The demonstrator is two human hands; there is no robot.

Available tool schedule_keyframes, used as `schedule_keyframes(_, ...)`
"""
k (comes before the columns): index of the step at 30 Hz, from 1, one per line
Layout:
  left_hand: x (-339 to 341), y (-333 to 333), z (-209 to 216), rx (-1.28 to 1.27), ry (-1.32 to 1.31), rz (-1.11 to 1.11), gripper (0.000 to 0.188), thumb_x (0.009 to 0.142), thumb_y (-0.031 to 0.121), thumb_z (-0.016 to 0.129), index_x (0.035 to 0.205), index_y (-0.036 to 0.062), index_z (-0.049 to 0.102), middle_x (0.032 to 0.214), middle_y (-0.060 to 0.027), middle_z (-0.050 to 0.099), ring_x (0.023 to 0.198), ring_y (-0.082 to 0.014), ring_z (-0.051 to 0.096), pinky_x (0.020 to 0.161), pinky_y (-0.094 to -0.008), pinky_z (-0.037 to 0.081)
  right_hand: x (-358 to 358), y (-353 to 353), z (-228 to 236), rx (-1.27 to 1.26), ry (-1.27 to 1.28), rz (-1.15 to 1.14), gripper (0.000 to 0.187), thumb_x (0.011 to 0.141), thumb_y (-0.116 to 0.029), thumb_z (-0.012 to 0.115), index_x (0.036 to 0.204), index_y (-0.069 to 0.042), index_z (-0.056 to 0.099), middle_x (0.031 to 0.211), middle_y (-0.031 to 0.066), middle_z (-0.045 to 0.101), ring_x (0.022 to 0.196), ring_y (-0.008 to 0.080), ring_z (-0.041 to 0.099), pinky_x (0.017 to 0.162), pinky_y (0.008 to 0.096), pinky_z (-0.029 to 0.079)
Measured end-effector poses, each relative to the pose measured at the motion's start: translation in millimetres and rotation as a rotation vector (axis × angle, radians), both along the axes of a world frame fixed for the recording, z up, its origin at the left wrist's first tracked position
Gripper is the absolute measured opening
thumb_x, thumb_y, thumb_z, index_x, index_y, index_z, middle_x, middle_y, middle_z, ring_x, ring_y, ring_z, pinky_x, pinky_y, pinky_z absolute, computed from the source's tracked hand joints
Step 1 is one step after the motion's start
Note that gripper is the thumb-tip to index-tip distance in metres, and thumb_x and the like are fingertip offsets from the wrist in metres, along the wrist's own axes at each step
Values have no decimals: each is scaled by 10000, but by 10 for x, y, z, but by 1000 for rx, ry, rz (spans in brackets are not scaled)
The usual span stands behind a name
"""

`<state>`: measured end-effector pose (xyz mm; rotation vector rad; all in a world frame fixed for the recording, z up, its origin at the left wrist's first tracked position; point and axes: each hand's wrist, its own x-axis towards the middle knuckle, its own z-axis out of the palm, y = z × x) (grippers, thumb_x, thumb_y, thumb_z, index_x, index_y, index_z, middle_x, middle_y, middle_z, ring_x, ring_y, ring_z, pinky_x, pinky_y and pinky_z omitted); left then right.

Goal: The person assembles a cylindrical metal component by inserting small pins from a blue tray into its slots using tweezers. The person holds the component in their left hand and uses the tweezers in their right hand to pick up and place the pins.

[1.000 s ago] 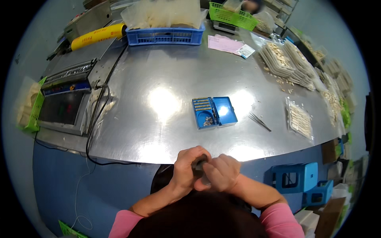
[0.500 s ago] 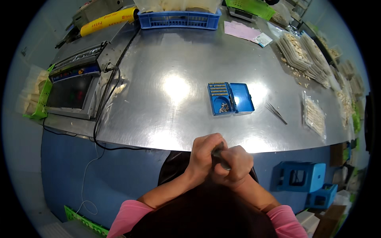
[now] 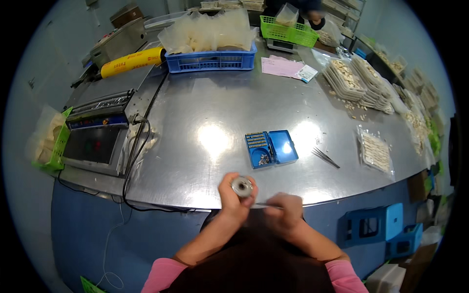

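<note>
My left hand (image 3: 233,199) grips a small round metal part (image 3: 242,186) at the near edge of the steel table (image 3: 205,112). My right hand (image 3: 285,211) is closed around a thin metal tool (image 3: 266,204) whose tip points left toward the part. Just beyond the hands lies an open blue plastic case (image 3: 271,148) with small pieces in its left half. A pair of tweezers (image 3: 325,157) lies on the table to the right of the case.
A sealing machine (image 3: 97,136) with cables stands at the left, a blue basket of bags (image 3: 211,57) and a yellow roll (image 3: 132,61) at the back. Stacked trays (image 3: 356,80) and a clear bag of small parts (image 3: 375,151) line the right. Blue stools (image 3: 378,227) stand below right.
My hands, clasped together before, have come apart; the left one has turned the round part up into view and the right one holds the tool beside it. My head has shifted.
</note>
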<state>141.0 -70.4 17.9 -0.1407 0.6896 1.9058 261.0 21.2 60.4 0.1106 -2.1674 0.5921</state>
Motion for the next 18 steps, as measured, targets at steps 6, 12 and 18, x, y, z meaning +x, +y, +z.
schedule_keyframes(6, -435, -388, 186, -221, 56, 513, 394, 857, 382, 413, 794, 26, 568, 616, -115, 533, 424, -181, 404, 365, -257, 277, -384, -136, 218, -187, -294, -272, 150, 885, -125, 555, 974, -5, 566, 863, 168, 577, 762, 284, 596, 661, 393, 476)
schedule_keyframes(12, -608, -759, 261, -193, 141, 640, 383, 855, 388, 428, 794, 34, 563, 648, -122, 540, 425, -174, 397, 373, -249, 281, -1176, -401, -626, 256, -452, -121, 341, 851, -145, 576, 1158, -17, 501, 990, 140, 543, 1021, 286, 516, 888, 373, 406)
schedule_keyframes(18, -587, -691, 211, -143, 149, 515, 377, 862, 373, 427, 805, 26, 562, 653, -132, 543, 434, -175, 395, 383, -248, 294, -1175, -390, -609, 281, -521, -176, 496, 814, -232, 644, 1232, -33, 468, 1234, 195, 480, 1232, 349, 400, 973, 427, 379)
